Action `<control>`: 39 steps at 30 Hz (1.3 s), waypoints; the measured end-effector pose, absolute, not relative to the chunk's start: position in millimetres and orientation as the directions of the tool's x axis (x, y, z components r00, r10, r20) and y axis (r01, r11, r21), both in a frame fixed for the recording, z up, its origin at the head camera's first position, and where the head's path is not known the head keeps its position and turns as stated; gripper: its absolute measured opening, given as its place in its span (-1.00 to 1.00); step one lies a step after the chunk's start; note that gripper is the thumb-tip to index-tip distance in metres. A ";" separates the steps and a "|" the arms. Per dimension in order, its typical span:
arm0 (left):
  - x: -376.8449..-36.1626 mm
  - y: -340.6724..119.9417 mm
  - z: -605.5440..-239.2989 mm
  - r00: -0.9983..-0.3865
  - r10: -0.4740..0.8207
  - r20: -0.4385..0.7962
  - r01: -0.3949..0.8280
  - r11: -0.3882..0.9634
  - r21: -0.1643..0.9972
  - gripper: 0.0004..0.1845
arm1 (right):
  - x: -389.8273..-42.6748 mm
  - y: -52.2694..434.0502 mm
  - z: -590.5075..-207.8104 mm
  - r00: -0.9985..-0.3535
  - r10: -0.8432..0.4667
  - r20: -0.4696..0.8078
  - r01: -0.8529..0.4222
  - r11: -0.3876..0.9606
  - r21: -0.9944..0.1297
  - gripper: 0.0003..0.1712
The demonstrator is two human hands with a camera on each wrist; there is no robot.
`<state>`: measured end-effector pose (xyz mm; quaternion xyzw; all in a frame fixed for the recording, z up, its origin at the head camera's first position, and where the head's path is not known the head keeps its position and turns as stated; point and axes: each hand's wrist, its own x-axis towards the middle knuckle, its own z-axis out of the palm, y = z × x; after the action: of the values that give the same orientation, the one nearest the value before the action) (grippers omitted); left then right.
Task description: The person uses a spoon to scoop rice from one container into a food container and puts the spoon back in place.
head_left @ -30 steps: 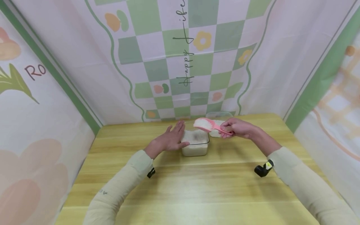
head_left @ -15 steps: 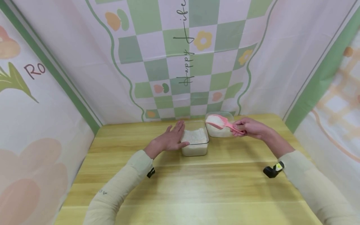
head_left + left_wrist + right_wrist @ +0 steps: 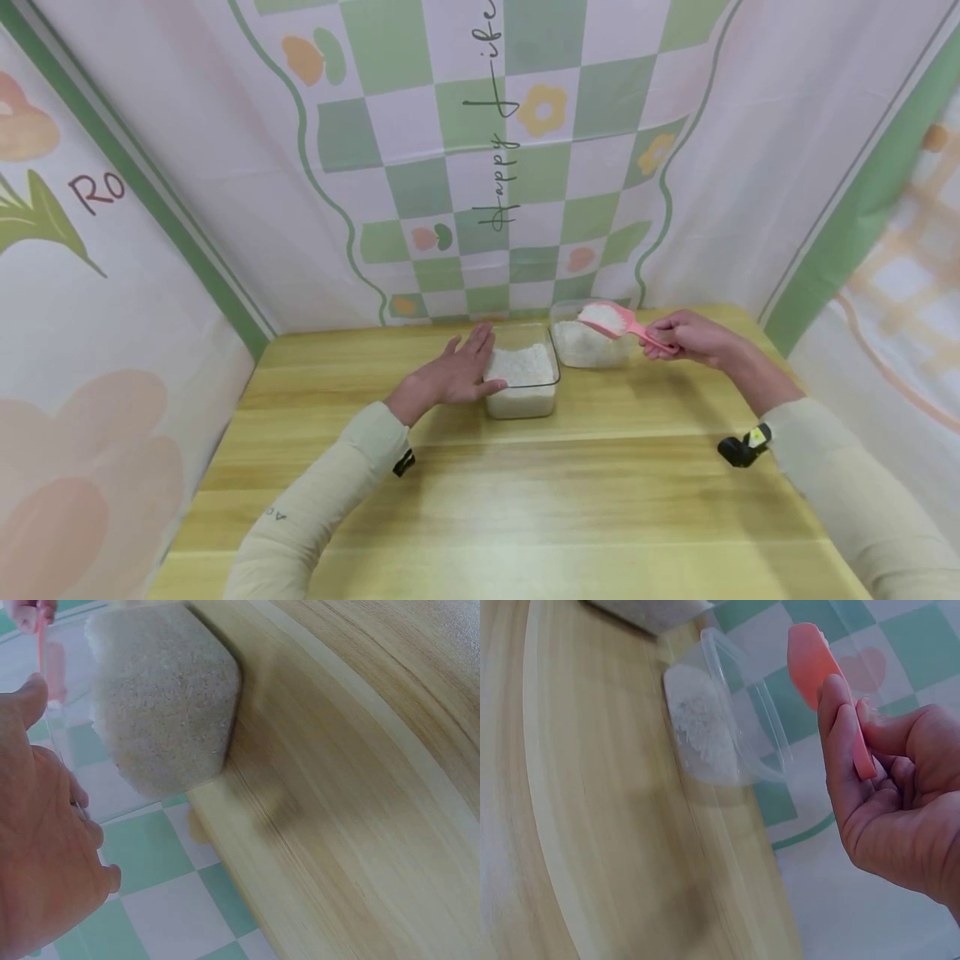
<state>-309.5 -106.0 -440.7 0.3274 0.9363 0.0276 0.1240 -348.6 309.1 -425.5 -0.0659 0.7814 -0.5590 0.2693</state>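
The tub (image 3: 592, 358) and glass box (image 3: 521, 403) both hold rice (image 3: 519, 367), your right hand (image 3: 690, 336) grips a full scoop (image 3: 622, 319) yet unemptied, and your left hand (image 3: 454, 373), fingers straight, touches the glass box.

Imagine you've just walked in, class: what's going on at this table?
A person's right hand holds a pink scoop loaded with white grains, raised off the table by the right-hand container. The left hand rests against the left side of the other container. Both clear containers have white grains inside.
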 end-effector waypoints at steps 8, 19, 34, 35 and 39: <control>-309.0 -106.5 -440.8 -0.754 0.626 -0.200 0.610 0.779 0.142 0.00 | -355.3 318.9 -431.0 -0.856 -0.379 -0.351 0.189 0.401 -0.896 -0.59; -309.2 -107.0 -443.7 -0.752 0.628 -0.200 0.613 0.778 0.140 0.00 | -358.7 311.9 -434.2 -0.875 -0.353 -0.331 0.139 0.472 -0.871 -0.56; -309.5 -107.8 -444.8 -0.754 0.626 -0.199 0.609 0.780 0.142 0.01 | -360.6 300.4 -429.6 -0.901 -0.304 -0.310 0.077 0.591 -0.803 -0.58; -309.5 -107.8 -444.7 -0.754 0.626 -0.199 0.610 0.780 0.141 0.01 | -360.4 300.0 -428.9 -0.903 -0.300 -0.307 0.073 0.597 -0.799 -0.58; -309.3 -107.5 -443.9 -0.752 0.630 -0.195 0.615 0.776 0.138 0.01 | -358.8 297.8 -426.6 -0.911 -0.289 -0.295 0.060 0.615 -0.787 -0.58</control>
<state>-309.3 -107.5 -443.9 0.3328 0.9353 0.0323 0.1159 -358.8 297.8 -426.6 -0.0653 0.8758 -0.4341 0.2007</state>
